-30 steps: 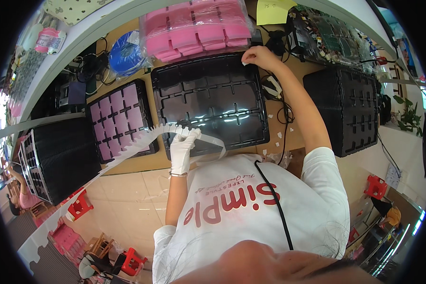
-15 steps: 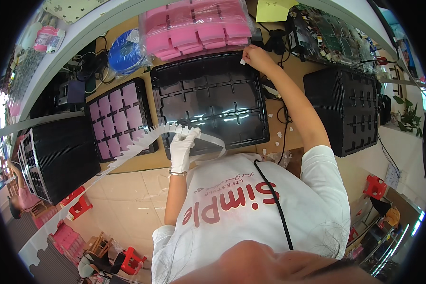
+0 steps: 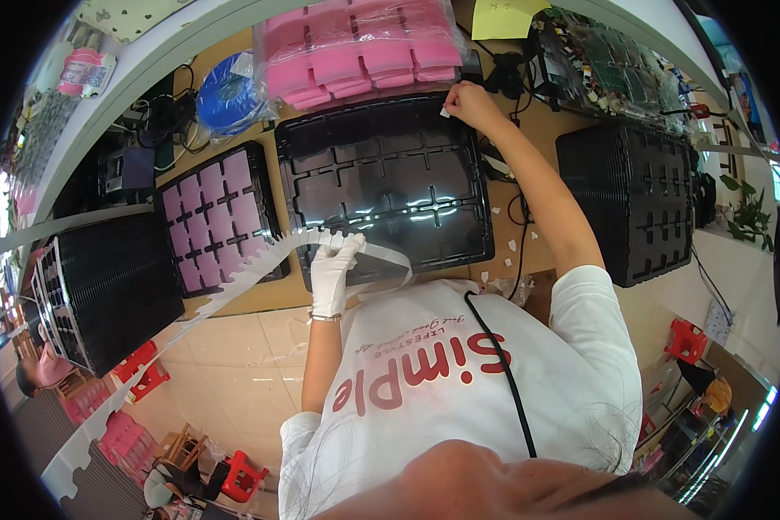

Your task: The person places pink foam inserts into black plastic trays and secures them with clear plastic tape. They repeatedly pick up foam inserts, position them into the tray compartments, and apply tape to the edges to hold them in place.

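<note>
My left hand, in a white glove, is closed around a long translucent strip with a notched edge. One end of the strip loops right over the near edge of a black compartment tray; the other trails down to the lower left. At the tray's far right corner, my bare right hand pinches a small white piece. That piece is at the tray's rim; I cannot tell whether it touches it. Dark sheets appear to lie in the tray's compartments.
Left of the tray lies a smaller black tray with pink-purple pieces, then a black tray stack. Another stack stands right. Behind are bagged pink foam pieces and a blue roll. White scraps and a cable lie on the right.
Both hands stay almost where they were. The strip's hanging end has swung slightly at the lower left.
</note>
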The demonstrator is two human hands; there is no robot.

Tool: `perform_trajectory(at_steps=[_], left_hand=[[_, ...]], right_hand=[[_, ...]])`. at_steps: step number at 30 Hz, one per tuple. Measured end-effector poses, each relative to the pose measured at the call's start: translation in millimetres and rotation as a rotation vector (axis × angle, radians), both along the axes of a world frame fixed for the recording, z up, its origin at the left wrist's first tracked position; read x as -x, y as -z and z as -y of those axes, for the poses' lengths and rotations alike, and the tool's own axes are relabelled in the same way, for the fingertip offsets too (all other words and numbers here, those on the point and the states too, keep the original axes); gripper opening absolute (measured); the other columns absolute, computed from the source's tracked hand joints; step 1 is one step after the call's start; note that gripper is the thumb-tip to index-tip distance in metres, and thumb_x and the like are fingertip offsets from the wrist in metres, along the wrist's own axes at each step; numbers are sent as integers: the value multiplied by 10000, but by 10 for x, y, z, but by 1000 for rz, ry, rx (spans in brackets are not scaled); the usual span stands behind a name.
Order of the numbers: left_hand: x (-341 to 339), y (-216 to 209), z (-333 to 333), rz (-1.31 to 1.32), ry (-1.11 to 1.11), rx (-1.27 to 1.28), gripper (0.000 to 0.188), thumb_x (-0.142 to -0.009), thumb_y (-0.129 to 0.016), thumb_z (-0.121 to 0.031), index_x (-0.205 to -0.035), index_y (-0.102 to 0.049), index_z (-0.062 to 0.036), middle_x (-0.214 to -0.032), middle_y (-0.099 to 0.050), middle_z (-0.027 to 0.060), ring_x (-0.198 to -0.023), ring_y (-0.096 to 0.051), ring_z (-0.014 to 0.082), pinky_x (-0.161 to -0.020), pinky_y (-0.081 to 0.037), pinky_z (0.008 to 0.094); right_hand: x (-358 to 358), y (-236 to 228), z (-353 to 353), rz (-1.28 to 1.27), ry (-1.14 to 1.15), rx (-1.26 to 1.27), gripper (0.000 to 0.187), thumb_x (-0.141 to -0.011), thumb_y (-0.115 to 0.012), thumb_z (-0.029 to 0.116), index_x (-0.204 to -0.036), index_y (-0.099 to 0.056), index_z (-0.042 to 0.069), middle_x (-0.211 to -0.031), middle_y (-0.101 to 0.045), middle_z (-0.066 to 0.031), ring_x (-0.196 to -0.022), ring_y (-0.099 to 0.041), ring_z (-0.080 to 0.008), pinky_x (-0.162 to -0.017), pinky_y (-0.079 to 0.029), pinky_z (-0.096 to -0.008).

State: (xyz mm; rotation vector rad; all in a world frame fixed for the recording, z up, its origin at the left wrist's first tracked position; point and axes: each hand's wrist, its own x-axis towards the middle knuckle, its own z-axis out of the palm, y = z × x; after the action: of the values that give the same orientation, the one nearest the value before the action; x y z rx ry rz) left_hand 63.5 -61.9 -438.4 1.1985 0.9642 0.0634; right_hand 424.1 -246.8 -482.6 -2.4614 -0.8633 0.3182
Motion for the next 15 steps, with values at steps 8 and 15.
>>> perform_trajectory(at_steps=[8, 15], left_hand=[[10, -3, 1, -25, 8, -21, 108, -832, -744, -176, -844, -673, -94, -723, -603, -59, -625, -448, 18, -587, -359, 178], [25, -73, 11, -9, 30, -45, 130, -826, -748, -189, -857, -669, -91, -748, -613, -59, -624, -440, 20, -585, -358, 185]], right_hand=[[-16, 61, 39, 12, -81, -17, 118, -723, -725, 178, -722, -692, 65, -876, -634, -118, -817, -615, -286, -747, -492, -387], [456, -138, 266, -713, 73, -760, 59, -856, -586, 89, -880, -621, 48, -957, -633, -119, -711, -559, -139, -520, -370, -231]])
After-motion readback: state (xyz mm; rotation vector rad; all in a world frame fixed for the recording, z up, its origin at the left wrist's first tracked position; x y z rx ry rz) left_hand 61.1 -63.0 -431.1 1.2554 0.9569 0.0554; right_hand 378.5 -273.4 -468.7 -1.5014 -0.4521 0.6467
